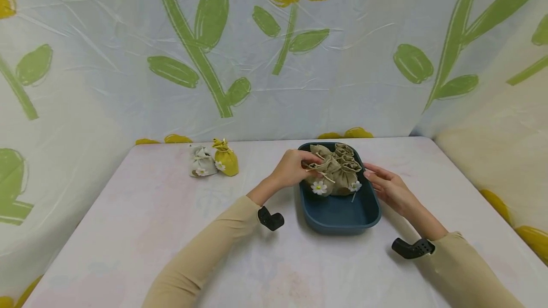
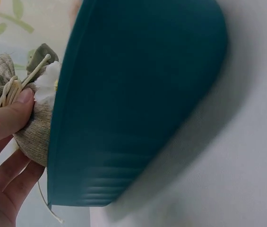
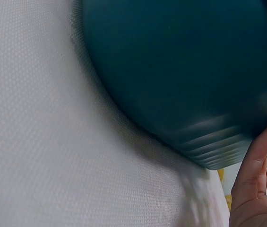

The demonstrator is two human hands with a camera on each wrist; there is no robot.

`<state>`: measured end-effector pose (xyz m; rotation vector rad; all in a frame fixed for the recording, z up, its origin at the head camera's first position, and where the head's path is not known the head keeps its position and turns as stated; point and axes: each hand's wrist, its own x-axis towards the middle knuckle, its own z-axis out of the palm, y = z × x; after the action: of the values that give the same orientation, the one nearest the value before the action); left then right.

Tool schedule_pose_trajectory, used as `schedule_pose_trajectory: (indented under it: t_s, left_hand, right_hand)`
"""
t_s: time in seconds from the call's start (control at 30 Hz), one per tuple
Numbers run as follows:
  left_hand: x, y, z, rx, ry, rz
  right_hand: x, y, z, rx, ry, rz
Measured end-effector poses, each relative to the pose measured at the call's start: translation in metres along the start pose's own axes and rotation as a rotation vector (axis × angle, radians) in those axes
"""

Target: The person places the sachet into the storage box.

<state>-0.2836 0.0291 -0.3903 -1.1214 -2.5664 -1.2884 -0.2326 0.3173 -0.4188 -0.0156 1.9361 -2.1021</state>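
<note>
Head view. Blue bin [image 1: 338, 210], 1, upright on the table [image 1: 150, 232]; front part of its floor bare. Inside, towards the far end: brown pouches, at least 3, bunched together, exact count hidden. Left hand [image 1: 291, 170]: closed in a narrow grip on the front-left brown pouch [image 1: 328, 185], which sits within the bin. Right hand [image 1: 391, 187]: fingers extended, at the bin's right rim. Well apart to the left, side by side on the table: grey pouch [image 1: 203, 161] and yellow pouch [image 1: 228, 163], 1 each.

Left wrist view. Front-left brown pouch held near its tied cord [image 2: 11, 92], thumb on one side, fingers underneath; 1 white flower [image 2: 47, 84] beside the bin's rim. Handling note: grip the gathered neck and body together, since pulling the loose cord alone could undo the tie; keep the flower clear of the rim.

Right wrist view. Right hand touching the bin's outer wall by the rim. Handling note: light, steady contact should suffice against sliding.
</note>
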Motion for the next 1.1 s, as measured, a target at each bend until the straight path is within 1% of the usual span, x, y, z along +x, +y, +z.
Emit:
schedule_pose_trajectory:
  t_s: [0.17, 0.33, 0.47, 0.6, 0.73, 0.9, 1.0, 1.1]
  left_hand:
    - [0.002, -0.004, 0.0, 0.051, -0.017, -0.01]
    - [0.004, -0.007, 0.001, 0.113, -0.019, -0.012]
    - [0.004, -0.009, 0.001, 0.157, -0.03, -0.039]
    - [0.002, -0.009, 0.0, 0.125, -0.017, -0.079]
    - [-0.001, -0.008, 0.0, 0.091, 0.008, -0.096]
    - [-0.003, -0.008, 0.0, 0.073, 0.031, -0.083]
    - [-0.006, -0.008, -0.001, 0.062, 0.054, -0.081]
    - [-0.011, -0.01, -0.002, 0.03, 0.081, -0.083]
  right_hand:
    - [0.0, 0.0, 0.0, 0.005, -0.009, -0.004]
    - [0.0, 0.0, 0.0, 0.008, -0.003, -0.002]
    - [0.001, 0.0, 0.0, 0.002, -0.003, 0.0]
    - [0.001, 0.001, 0.0, -0.007, 0.001, 0.002]
    - [0.001, 0.001, 0.001, -0.01, 0.005, 0.002]
    - [0.0, 0.001, 0.002, -0.006, 0.015, 0.008]
    - [0.0, 0.001, 0.002, -0.002, 0.015, 0.007]
    - [0.0, 0.0, 0.002, -0.005, 0.016, 0.006]
